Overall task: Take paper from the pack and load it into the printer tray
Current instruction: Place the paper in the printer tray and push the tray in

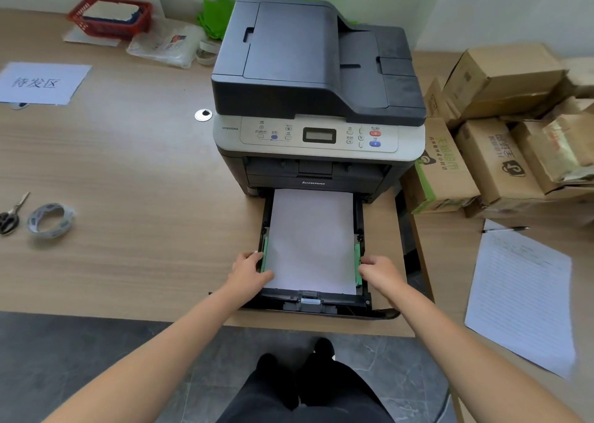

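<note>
**Paper seated in the open tray, both hands at the side guides**

The printer (316, 101) stands on the wooden worktop (128, 172) with its paper tray (321, 303) pulled out toward the person. A stack of white paper (310, 239) lies flat inside the tray, its far edge reaching under the printer body and its near edge close to the tray's front wall.

The left hand (249, 270) is at the tray's left side. Its grip is closed around the green left guide (264, 255), with the thumb resting on the near-left corner of the paper. The right hand (377, 270) is at the tray's right side, fingers curled against the green right guide (357, 263); the grip is closed on the guide, touching the paper edge.

No paper pack can be identified in view.

On the worktop to the left lie scissors (9, 215) and a tape roll (49, 220), near each other and well apart from the printer. Cardboard boxes (495, 152) are stacked just beside the printer on the right. A lined sheet (520, 300) with a pen (506, 229) at its far edge lies to the right of the tray.
</note>
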